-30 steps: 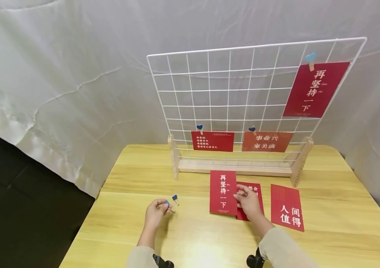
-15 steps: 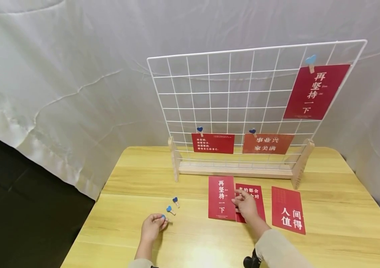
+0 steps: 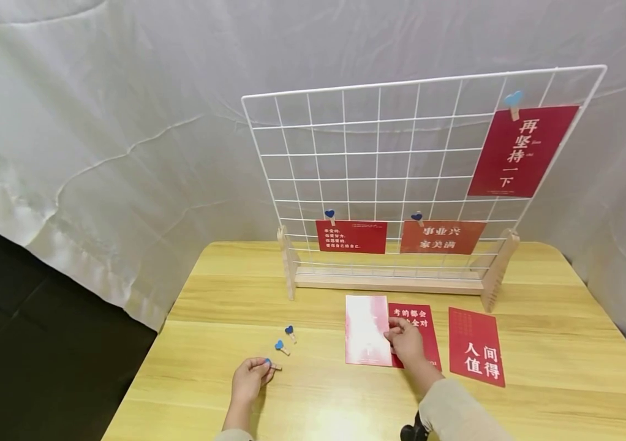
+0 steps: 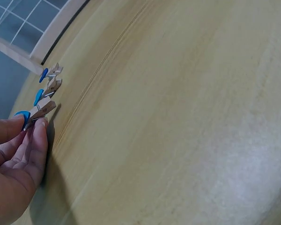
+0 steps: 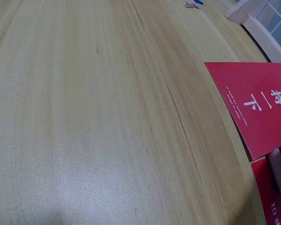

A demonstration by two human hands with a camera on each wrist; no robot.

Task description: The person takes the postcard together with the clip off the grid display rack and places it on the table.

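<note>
The right hand (image 3: 405, 340) pinches the right edge of the upright-lying red card (image 3: 367, 331), its long axis running toward the wire grid (image 3: 401, 177), while the left hand (image 3: 249, 380), well apart, pinches a blue-heart wooden clip (image 3: 272, 365).

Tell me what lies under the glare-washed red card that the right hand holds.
Under the card the wooden table shows at its left. Its right edge overlaps a second red card, whose left part stays hidden. The right hand pinches that edge.
</note>
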